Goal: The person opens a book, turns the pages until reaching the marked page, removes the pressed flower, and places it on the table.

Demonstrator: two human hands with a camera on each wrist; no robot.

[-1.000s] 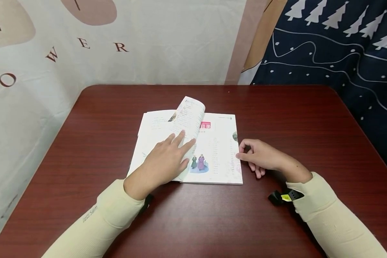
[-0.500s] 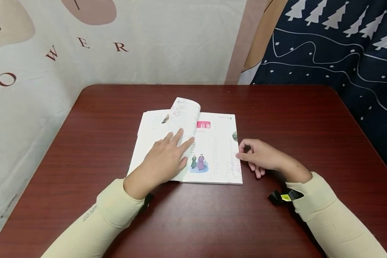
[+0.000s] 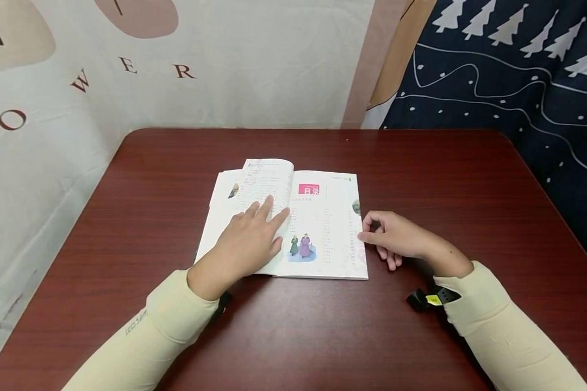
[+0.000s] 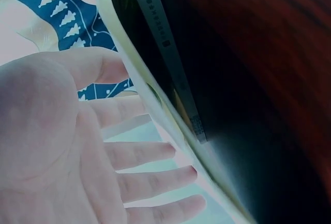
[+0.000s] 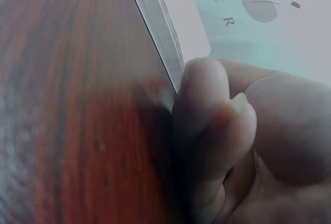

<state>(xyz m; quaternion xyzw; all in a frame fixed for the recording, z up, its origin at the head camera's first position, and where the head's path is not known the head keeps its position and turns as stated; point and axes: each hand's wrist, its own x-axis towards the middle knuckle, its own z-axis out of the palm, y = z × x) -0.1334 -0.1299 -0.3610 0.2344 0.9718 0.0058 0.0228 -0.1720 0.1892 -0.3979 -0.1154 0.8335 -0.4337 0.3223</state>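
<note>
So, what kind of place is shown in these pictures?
Probably an indoor study or reading corner, perhaps at home: an open book lies on a reddish-brown table, with a pale lettered backdrop and a dark blue tree-patterned cloth behind it.

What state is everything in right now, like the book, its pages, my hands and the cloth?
Book: open, lying on the table
Raised leaf: bowed near the spine, leaning left
Left hand: fingers spread on the pages
Right hand: fingers curled, thumb at the book's right edge
Dark cloth: hanging, creased
</note>
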